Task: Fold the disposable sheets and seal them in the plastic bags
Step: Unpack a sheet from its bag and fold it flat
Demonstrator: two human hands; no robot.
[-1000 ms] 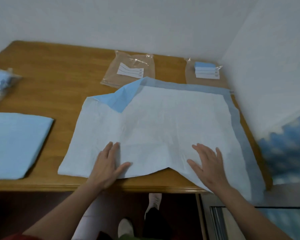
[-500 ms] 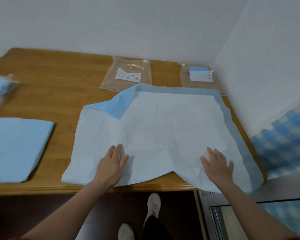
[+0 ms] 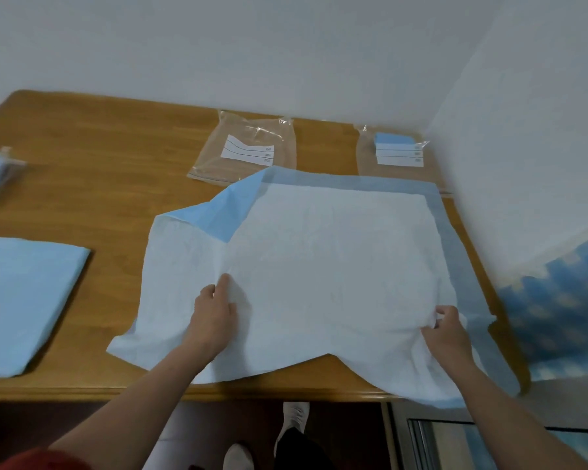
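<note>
Left hand: curled, pinching the thin pale-blue disposable sheet near its front-left.
Sheet: spread across brown wooden table, front edge overhanging; likely light, limp, tear-prone; grip edges.
Right hand: curled, pinching front-right margin.

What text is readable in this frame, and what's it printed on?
No text is legible.
Middle bag label on the middle plastic bag: tiny print at the right ends of three ruled lines, too blurred to read.
Right bag label on the right plastic bag: same tiny print, too blurred to read.
Disposable sheet: no print visible.
</note>
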